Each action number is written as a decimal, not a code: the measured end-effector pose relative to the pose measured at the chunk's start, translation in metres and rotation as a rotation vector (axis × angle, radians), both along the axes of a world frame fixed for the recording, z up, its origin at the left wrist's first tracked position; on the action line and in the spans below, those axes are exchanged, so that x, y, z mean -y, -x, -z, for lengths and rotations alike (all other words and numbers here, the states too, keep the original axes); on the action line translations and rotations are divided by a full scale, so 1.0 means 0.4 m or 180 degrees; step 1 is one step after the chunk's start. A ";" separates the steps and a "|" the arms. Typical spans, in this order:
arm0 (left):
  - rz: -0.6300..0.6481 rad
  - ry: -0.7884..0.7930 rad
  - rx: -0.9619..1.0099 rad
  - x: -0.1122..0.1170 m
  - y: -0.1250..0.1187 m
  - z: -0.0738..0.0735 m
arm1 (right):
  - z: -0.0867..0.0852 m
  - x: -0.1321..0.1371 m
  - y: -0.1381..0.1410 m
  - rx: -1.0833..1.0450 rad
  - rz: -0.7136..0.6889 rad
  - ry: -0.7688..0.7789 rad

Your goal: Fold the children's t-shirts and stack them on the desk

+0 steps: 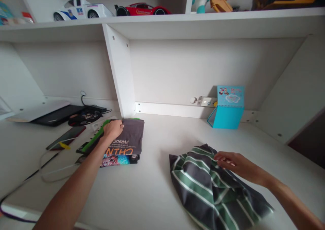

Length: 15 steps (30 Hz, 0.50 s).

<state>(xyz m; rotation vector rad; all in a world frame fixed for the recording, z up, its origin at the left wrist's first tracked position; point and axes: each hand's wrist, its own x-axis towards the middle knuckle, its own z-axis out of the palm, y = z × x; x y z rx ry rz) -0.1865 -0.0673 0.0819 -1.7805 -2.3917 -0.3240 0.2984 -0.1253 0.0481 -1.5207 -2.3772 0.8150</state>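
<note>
Clothing sits in 2 places on a white desk (152, 199), viewed from above. At the left, a flat stack of folded shirts (132, 135) lies beside an upright shelf divider (118, 71). Its top layer is dark grey with orange lettering, and a multicoloured print shows lower down. A bright green edge runs under the left hand (113, 130), which lies palm down across the stack's far corner with its fingers close together; whether it grips anything, I cannot tell. At the right, a dark shirt with green and white stripes (198, 186) lies bunched and unfolded, and the right hand (228, 160) pinches its upper edge in narrowly curled fingers. So 1 pile is neatly layered, while the striped shirt remains crumpled. Beyond the stack are a smartphone (66, 137) and a closed laptop (58, 115). A blue desk calendar (230, 105) stands against the back wall. Above, a white toy police car (81, 10) and a red toy sports car (142, 10) sit on a white shelf (152, 20).
</note>
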 end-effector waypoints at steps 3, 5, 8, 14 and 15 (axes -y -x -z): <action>0.0118 -0.1313 0.0205 0.065 -0.022 -0.099 | -0.015 -0.005 -0.009 -0.0107 0.0030 -0.0032; 0.0316 -0.2559 0.0409 0.118 -0.045 -0.196 | -0.038 -0.010 -0.002 -0.0230 0.0047 -0.0119; 0.0382 -0.4354 0.0272 0.188 -0.084 -0.346 | -0.082 -0.021 0.055 -0.0446 0.0017 -0.0308; 0.0947 -0.4518 0.0315 0.246 -0.119 -0.476 | -0.138 -0.036 0.290 -0.0719 -0.0804 -0.0555; 0.1080 -0.4409 0.0348 0.249 -0.116 -0.476 | -0.141 -0.042 0.327 -0.0701 -0.1018 -0.0586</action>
